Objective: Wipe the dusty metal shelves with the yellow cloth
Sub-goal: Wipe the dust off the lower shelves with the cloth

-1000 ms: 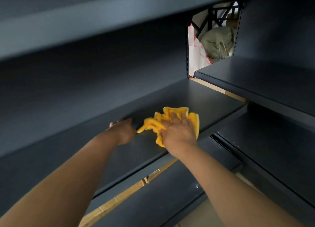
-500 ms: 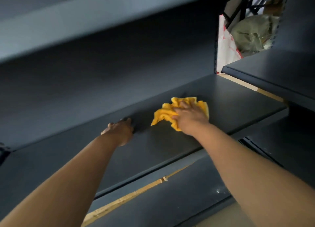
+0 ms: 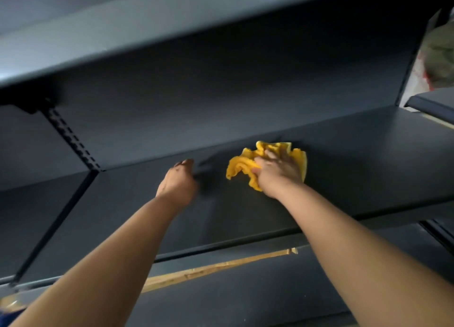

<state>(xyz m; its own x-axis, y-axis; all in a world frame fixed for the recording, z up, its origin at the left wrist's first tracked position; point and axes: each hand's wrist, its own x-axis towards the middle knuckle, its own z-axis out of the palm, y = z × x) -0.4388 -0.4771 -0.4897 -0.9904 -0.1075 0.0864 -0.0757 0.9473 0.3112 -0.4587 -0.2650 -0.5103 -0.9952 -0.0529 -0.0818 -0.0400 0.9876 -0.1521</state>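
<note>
A crumpled yellow cloth (image 3: 242, 165) lies on the dark grey metal shelf (image 3: 356, 169) close to the back panel. My right hand (image 3: 277, 173) presses down on the cloth, fingers spread over it and covering its right half. My left hand (image 3: 178, 183) rests on the same shelf to the left of the cloth, fingers curled, with nothing visible in it. Both forearms reach in from the bottom of the view.
Another shelf (image 3: 172, 24) overhangs just above. A perforated upright (image 3: 73, 139) divides the back panel at the left. A lower shelf (image 3: 245, 297) with a wooden strip (image 3: 216, 267) lies below. At the far right, a neighbouring shelf (image 3: 432, 103) and a greenish sack (image 3: 442, 51) show.
My right hand has pushed the cloth further back toward the rear panel. The view has swung left and up, so the right-hand opening has slid to the frame's edge. The left hand stays put.
</note>
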